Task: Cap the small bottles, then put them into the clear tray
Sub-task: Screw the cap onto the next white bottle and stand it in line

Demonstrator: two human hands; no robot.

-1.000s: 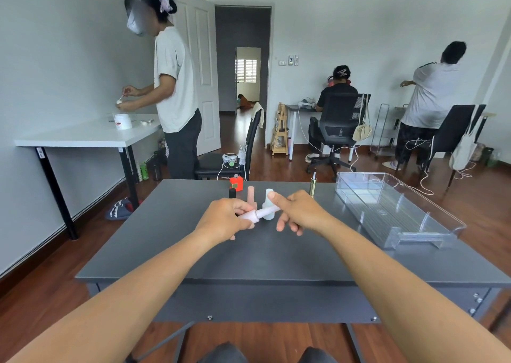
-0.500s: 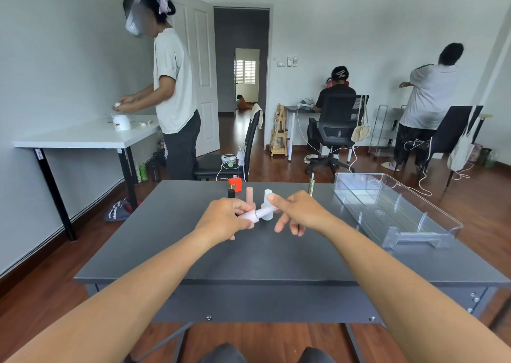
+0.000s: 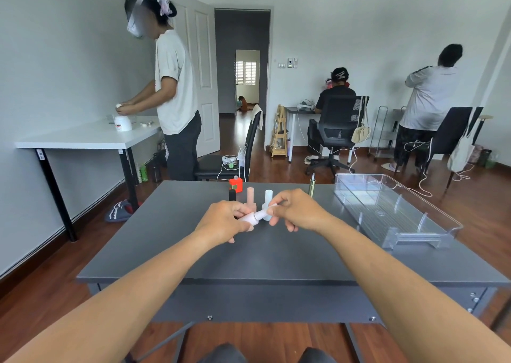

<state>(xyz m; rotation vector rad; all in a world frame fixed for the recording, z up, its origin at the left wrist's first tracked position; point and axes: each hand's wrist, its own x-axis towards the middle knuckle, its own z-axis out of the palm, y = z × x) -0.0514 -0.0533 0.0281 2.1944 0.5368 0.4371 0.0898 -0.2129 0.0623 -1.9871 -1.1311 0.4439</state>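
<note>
Both hands, left hand (image 3: pixel 224 220) and right hand (image 3: pixel 297 210), pinch one pale bottle (image 3: pixel 252 217) above table (image 3: pixel 171 241)

Held bottle (image 3: pixel 253 217): small, pale pink-white, lying sideways above the table, cap end toward 2 o'clock.
Standing bottles: black (image 3: pixel 232 195), peach (image 3: pixel 250 196), pale blue (image 3: pixel 268 200), upright at 12 o'clock.
Clear tray (image 3: pixel 431 238): empty, at 3 o'clock.

Light: bright, even daylight
Shadows: soft, faint beneath hands on grey table (image 3: pixel 171 224)
Glare: pale sheen on clear tray (image 3: pixel 392 210)
Edges: wide-angle bending of walls
Focus: mostly sharp
</note>
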